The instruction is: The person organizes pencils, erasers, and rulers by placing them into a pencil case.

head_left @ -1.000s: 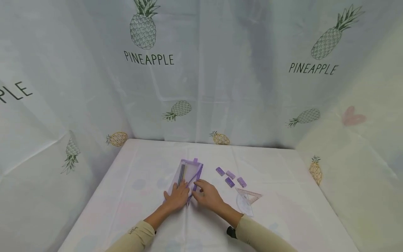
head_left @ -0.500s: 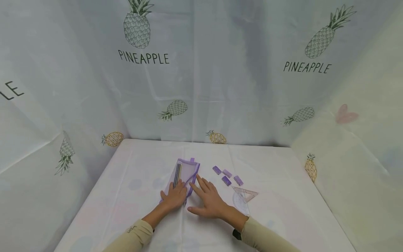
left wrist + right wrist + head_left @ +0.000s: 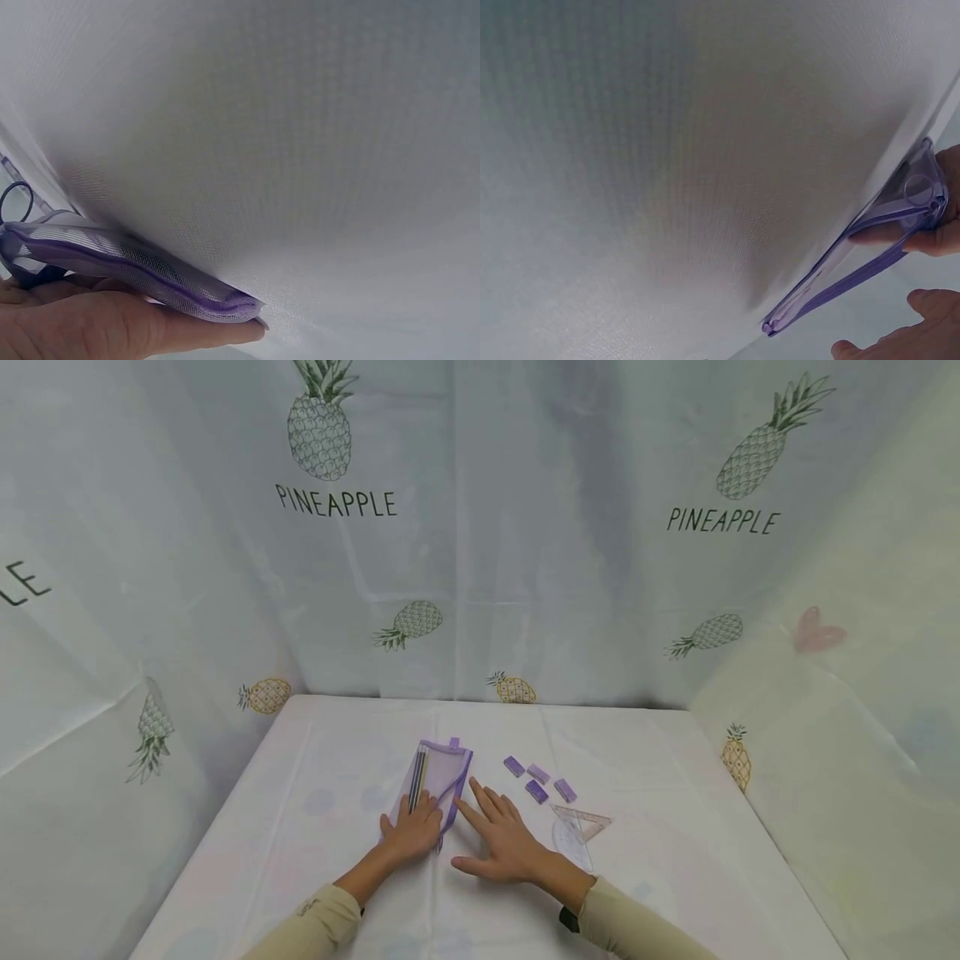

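Note:
A purple-edged mesh zip pouch point(image 3: 452, 764) lies on the white-covered table, with several slim pencils point(image 3: 416, 781) showing along its left side. My left hand point(image 3: 411, 837) rests on the pouch's near part, fingers extended forward over it. In the left wrist view, that hand's thumb point(image 3: 202, 332) lies along the pouch edge. Just right of the pouch, my right hand point(image 3: 504, 843) is spread and holds nothing. From the right wrist view, the pouch's zip side point(image 3: 866, 274) gapes, and left-hand fingers point(image 3: 930, 240) are at its edge. The pouch's near end is partly hidden by my left hand.
Several small purple erasers point(image 3: 536, 791) lie to the right of the pouch. Nearer to me, a clear triangular set square point(image 3: 592, 821) overlaps a transparent protractor point(image 3: 570, 842). Pineapple-printed curtains point(image 3: 525, 568) enclose the table at the back and sides.
My right hand has let go of the pouch's right edge, and its curled fingers have spread out beside it. The left hand stays on the pouch. The head view has shifted slightly.

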`<action>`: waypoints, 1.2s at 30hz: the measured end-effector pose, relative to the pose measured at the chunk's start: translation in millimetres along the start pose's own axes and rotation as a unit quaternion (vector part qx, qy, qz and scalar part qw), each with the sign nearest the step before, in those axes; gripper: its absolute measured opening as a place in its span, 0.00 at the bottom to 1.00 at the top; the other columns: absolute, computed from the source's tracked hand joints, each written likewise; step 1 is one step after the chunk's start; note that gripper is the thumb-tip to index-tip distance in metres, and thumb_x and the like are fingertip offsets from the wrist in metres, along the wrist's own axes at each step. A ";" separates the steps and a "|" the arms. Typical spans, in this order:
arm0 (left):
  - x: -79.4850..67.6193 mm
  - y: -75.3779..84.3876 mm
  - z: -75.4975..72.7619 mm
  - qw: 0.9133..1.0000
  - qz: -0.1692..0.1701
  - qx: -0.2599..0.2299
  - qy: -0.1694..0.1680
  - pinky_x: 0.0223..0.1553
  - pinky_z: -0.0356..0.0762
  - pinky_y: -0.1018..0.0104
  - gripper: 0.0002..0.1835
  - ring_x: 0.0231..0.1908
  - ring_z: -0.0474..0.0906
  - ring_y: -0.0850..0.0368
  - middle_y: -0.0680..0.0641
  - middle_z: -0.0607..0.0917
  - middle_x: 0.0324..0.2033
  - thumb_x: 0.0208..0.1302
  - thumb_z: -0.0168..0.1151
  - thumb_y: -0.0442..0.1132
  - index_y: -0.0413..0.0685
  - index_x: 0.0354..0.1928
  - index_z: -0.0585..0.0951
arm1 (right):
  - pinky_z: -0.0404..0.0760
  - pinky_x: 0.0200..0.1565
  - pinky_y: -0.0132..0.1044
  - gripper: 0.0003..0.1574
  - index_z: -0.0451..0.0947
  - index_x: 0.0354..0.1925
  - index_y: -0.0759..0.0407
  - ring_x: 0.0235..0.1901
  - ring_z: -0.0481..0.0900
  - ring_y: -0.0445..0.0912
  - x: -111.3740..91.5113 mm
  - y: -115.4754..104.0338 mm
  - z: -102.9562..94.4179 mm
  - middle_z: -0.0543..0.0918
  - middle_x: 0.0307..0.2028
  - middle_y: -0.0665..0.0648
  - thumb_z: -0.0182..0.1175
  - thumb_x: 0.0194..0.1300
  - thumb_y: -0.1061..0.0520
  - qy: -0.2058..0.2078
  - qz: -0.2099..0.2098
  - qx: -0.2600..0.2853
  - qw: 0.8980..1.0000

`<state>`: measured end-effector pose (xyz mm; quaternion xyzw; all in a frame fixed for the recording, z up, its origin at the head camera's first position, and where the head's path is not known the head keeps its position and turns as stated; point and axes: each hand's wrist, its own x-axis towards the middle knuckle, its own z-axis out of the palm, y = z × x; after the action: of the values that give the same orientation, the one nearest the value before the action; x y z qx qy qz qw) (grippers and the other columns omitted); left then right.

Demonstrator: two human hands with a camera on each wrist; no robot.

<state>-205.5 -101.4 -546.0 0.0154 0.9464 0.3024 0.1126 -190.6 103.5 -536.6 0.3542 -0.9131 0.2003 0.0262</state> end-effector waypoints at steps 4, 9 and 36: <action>-0.2 -0.2 -0.6 1.000 0.000 -0.001 -0.003 0.64 0.31 0.19 0.29 0.75 0.41 0.29 0.37 0.59 0.75 0.76 0.35 0.49 0.42 0.71 0.67 | 0.54 0.68 0.71 0.54 0.47 0.79 0.42 0.75 0.51 0.66 -0.1 2.3 0.7 0.39 0.79 0.59 0.52 0.64 0.25 0.001 -0.002 -0.014 1.000; 1.0 0.2 -0.3 1.000 -0.002 -0.001 -0.004 0.65 0.30 0.20 0.29 0.76 0.41 0.30 0.38 0.59 0.75 0.76 0.35 0.49 0.43 0.71 0.67 | 0.54 0.69 0.69 0.55 0.47 0.79 0.43 0.76 0.48 0.62 -2.5 5.6 -3.4 0.41 0.79 0.61 0.50 0.64 0.24 0.001 0.012 -0.027 1.000; 0.4 -1.7 -0.7 1.000 -0.002 -0.014 -0.014 0.66 0.28 0.22 0.29 0.76 0.39 0.32 0.39 0.58 0.76 0.76 0.34 0.49 0.44 0.73 0.65 | 0.71 0.57 0.64 0.59 0.67 0.68 0.59 0.60 0.73 0.63 -12.0 84.1 -22.4 0.73 0.64 0.65 0.72 0.48 0.30 0.120 0.209 0.003 0.971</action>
<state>-206.0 -103.2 -546.6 0.0157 0.9404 0.3154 0.1263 -239.0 175.9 -547.4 0.1289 -0.9565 0.2450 0.0918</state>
